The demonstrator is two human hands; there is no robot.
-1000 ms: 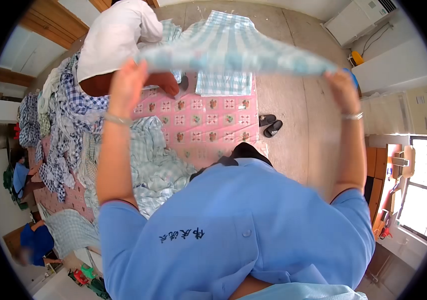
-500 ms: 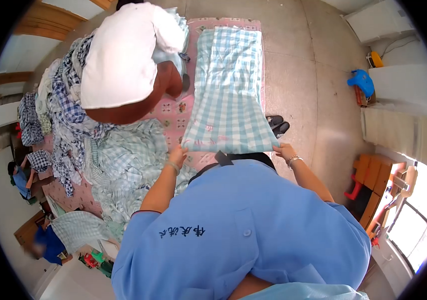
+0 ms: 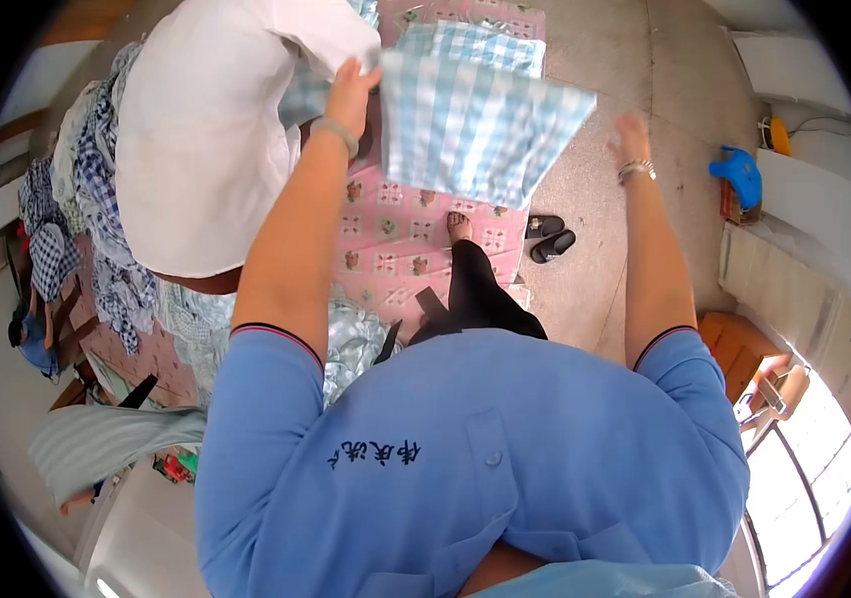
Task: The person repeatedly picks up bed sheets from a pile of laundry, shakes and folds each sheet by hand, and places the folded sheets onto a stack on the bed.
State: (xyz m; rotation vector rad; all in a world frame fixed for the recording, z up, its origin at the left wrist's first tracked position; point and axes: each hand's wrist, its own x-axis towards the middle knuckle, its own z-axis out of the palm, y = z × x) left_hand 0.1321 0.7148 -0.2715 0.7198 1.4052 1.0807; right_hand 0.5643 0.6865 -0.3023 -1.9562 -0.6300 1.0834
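A light blue and white checked sheet, folded over on itself, hangs above the pink patterned floor cloth. My left hand is closed on its near left corner, beside the co-worker's white sleeve. To the right of the sheet, my right hand is apart from it, blurred by motion, with its fingers loosely spread. The sheet's right corner flares out toward that hand without touching it. Behind it, more checked cloth lies at the far end of the floor cloth.
A person in a white shirt bends close on my left. Piles of checked cloth lie beyond. Black sandals stand on the floor right of the pink floor cloth. A blue stool is farther right. Other people handle cloth at far left.
Both my hands have moved forward from near my waist. The sheet's near end has been carried over toward its far end. My right hand has let go; my left still grips its corner.
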